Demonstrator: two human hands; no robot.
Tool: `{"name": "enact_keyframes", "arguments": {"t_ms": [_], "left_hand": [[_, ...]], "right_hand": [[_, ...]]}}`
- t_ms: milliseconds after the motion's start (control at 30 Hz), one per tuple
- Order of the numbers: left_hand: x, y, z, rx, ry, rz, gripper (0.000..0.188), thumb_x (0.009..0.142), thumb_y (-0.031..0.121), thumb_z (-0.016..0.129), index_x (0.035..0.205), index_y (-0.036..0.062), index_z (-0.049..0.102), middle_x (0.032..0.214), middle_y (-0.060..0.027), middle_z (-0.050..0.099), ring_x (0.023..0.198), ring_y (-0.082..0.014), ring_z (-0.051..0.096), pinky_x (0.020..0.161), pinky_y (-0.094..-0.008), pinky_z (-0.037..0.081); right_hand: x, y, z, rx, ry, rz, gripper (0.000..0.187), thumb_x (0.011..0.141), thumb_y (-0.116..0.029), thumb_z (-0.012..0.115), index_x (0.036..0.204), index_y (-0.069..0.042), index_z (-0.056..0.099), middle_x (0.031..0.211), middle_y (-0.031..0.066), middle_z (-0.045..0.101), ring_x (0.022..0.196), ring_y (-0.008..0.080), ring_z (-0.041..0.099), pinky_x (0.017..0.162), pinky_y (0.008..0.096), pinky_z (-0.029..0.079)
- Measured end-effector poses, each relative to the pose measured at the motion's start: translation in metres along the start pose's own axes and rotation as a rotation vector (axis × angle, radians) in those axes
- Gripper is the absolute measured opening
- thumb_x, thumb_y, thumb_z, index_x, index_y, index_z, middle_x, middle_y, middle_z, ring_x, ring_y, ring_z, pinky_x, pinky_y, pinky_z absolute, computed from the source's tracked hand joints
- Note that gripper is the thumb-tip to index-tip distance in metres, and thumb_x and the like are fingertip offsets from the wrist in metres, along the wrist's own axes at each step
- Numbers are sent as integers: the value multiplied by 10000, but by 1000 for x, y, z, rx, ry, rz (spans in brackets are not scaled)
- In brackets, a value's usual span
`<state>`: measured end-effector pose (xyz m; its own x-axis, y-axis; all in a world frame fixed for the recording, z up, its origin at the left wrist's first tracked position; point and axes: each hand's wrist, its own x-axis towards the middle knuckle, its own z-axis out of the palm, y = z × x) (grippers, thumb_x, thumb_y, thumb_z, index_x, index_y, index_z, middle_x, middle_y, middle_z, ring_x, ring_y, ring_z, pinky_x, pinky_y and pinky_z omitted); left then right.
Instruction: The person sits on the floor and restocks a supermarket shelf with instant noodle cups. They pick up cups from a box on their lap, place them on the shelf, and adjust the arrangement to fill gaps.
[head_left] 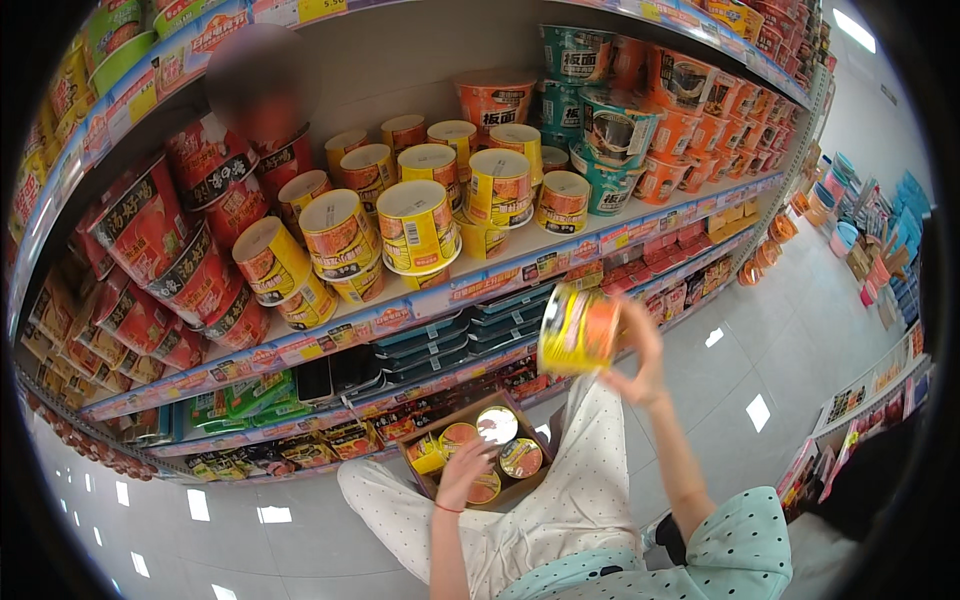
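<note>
My right hand [642, 358] is raised in front of the shelf, its fingers closed around the side of a yellow-and-red instant noodle cup [578, 330]. That cup is tilted and slightly blurred. Lower down, my left hand [468, 470] is over an open cardboard box [522, 488] between my knees, fingers stretched out and apart. Beneath and beside them are several noodle cups [520, 457] of the same kind, one with a lid [497, 425] shining brightly. My left hand partly hides the cups under it; whether it touches one I cannot tell.
On the middle shelf [540, 252], stacked yellow noodle cups [418, 228] stand between red bowls [180, 270] and teal and orange tubs [612, 125]. Dark trays [425, 345] and bagged goods [340, 440] fill lower shelves. An aisle floor [750, 350] lies right, with another rack [870, 400] beyond.
</note>
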<state>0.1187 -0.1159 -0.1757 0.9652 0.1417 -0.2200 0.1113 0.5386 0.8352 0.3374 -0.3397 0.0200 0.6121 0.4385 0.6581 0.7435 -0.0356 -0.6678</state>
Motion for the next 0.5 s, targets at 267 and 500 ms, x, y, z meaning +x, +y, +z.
{"name": "enact_keyframes", "arguments": {"t_ms": [267,500], "left_hand": [[-22,-54,-100,-358,661,-118,399,947,245,619,1271,34,523,1234,-139,619,1122,-259,607,948,-379,489],[-20,-64,-105,-305,538,-148,392,933,234,624,1247,22,525,1218,-161,628,1090,-270,620,913,-379,511]], "right_hand": [[174,-4,-56,-636,62,-80,694,801,-429,655,1400,-108,515,1061,145,583,966,285,633,828,384,517],[238,40,-31,-900,-138,36,741,807,-522,609,1405,-96,504,1187,207,566,975,335,648,843,401,525]]}}
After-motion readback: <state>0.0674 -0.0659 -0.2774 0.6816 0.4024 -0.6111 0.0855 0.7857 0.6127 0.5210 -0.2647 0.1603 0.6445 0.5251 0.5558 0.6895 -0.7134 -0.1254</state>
